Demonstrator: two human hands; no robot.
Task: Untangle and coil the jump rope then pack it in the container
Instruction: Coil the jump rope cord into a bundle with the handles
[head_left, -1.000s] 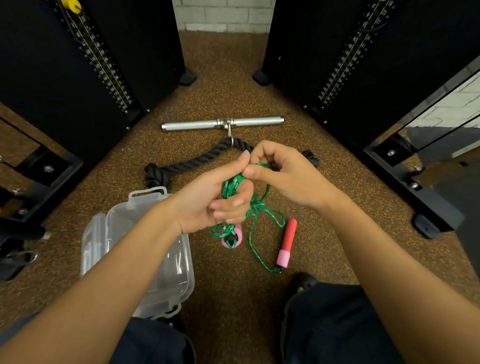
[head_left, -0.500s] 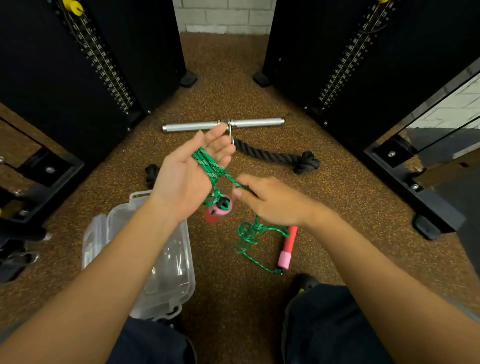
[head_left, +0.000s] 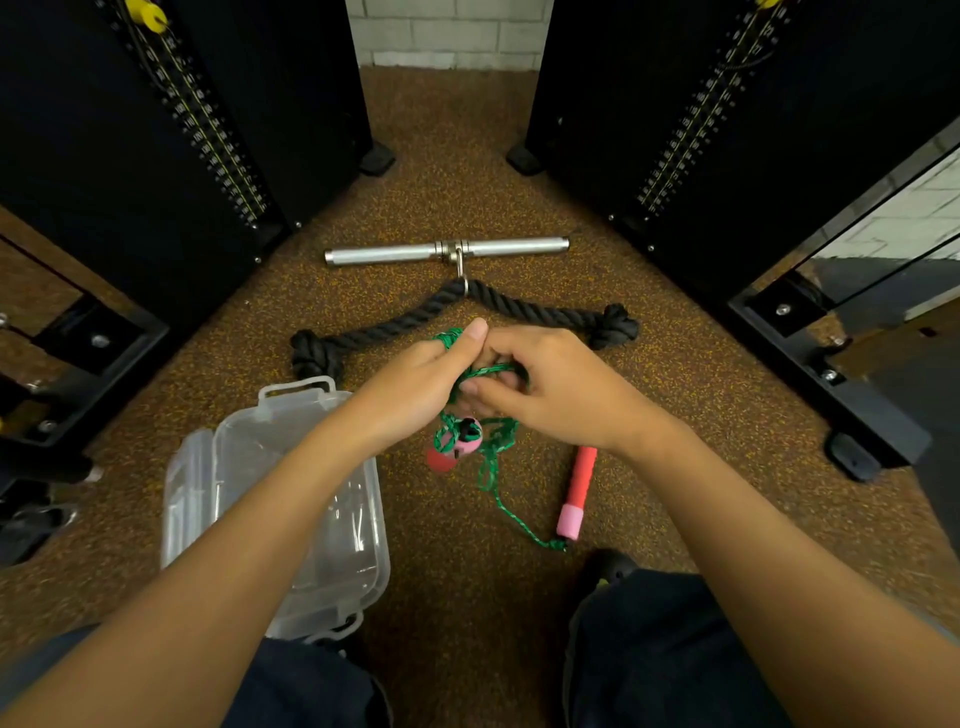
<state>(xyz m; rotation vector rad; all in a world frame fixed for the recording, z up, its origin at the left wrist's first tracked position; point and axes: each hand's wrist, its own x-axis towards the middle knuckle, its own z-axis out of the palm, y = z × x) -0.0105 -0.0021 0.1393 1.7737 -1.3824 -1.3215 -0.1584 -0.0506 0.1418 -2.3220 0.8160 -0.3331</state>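
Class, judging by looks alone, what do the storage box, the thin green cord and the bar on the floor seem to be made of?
Box: clear glossy plastic, floor visible through it. Cord: braided fibre, probably nylon, flecked weave. Bar: polished metal, likely steel, bright reflections.

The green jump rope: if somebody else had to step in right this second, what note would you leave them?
Left hand: holds turns of the green rope wound over its fingers; one pink handle dangles below it.
Right hand: pinching the rope beside the left hand.
Other handle: on the floor, rope trailing to it.
Clear container: open on the floor at left, nothing of the rope in it.
Done: coiling begun.
Left: finish coiling, pack rope and handles.
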